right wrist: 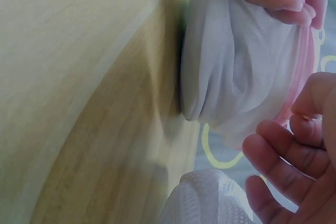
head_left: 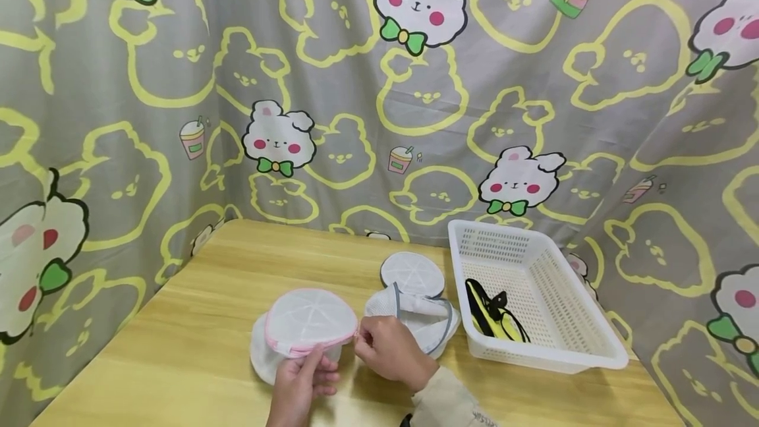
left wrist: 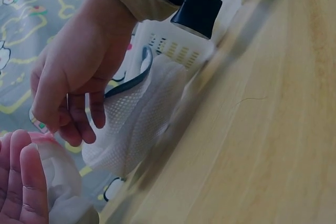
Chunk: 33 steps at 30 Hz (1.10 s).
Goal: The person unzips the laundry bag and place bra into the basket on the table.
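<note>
A white mesh laundry bag with pink trim [head_left: 311,315] stands on the table, its round lid on top and a pink zip round the edge. My left hand [head_left: 301,374] holds the front rim, thumb on the pink zip. At the rim's right end, my right hand [head_left: 388,348] pinches the zip end with thumb and forefinger; the pull itself is too small to make out. In the right wrist view, the bag's side [right wrist: 236,66] hangs in soft folds. Behind my right hand lies a grey-trimmed mesh laundry bag [head_left: 441,331], its mouth gaping and its round lid [head_left: 413,274] folded back.
A white perforated plastic basket [head_left: 569,354] stands at the right, holding a black and yellow item [head_left: 492,315] with straps. The wooden table [head_left: 196,321] is backed by a grey patterned curtain [head_left: 350,84] on several sides.
</note>
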{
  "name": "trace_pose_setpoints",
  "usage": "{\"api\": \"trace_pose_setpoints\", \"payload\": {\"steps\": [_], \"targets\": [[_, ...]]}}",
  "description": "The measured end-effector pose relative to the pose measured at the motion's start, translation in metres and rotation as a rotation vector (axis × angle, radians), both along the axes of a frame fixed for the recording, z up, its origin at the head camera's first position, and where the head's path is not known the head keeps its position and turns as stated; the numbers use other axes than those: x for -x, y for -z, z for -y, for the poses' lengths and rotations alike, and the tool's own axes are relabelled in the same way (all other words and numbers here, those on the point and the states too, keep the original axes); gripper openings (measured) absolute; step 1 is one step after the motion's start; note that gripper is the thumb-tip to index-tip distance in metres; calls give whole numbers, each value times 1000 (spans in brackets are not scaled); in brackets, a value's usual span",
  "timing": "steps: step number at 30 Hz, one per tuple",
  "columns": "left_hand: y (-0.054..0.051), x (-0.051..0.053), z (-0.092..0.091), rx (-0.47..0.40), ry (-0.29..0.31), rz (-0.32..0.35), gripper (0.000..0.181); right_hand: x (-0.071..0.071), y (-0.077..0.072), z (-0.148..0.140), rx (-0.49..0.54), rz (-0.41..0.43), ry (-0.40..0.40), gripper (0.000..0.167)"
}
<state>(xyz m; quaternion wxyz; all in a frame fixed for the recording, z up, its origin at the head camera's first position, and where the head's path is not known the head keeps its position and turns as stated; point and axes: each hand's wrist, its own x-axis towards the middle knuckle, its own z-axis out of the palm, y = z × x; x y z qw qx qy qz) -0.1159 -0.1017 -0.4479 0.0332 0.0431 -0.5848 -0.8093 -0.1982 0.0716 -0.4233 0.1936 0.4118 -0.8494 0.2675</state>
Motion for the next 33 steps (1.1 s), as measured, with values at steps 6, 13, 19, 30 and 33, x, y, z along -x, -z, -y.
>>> {"api": "trace_pose_setpoints", "payload": {"steps": [6,13,19,30,33], "targets": [[-4,5,-1,-9,26,17,32,1,-7,1,2,-13,-11,22],[-2,1,-1,2,95,35,30,-4,-8,6,-3,-16,-30,22],[-1,0,-2,-9,116,60,28,-8,-7,9,0,3,-51,20],[2,-4,-2,28,139,91,30,-19,-8,11,-8,24,-61,19],[3,-5,-2,35,144,98,30,-20,-8,12,-9,23,-60,19]]}}
